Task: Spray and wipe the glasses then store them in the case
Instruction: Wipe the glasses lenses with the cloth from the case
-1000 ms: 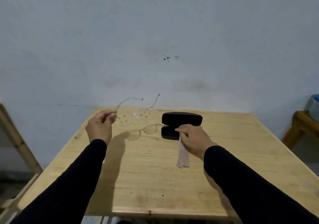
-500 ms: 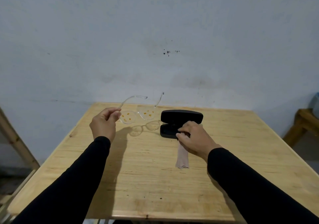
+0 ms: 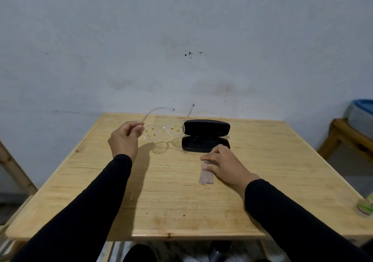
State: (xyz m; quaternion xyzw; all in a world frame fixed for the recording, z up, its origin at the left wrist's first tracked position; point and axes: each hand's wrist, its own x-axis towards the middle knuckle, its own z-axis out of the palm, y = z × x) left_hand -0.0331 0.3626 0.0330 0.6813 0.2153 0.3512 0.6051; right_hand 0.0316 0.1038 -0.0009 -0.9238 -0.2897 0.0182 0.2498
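Pale blue-grey wall [image 3: 181, 39], scuffed and marked with a few dark specks, backs a light wooden counter [image 3: 161, 201]. Above the counter's far left part, the left hand [image 3: 125, 138] pinches the glasses [image 3: 163, 131] by the end of one clear temple, fingers closed around it, so the frame hangs in the air with both temples open and pointing away toward the wall. Orange spots dot both lenses, and the frame's shadow falls on the wood just below. Just right of the glasses lies the black case [image 3: 205, 138], open, its lid tipped back toward the wall. The right hand [image 3: 224, 164] rests palm-down in front of the case, fingers curled and pressing on the upper end of a folded pinkish cloth [image 3: 206, 178] that lies flat on the counter. Both arms wear black sleeves [image 3: 90, 211].
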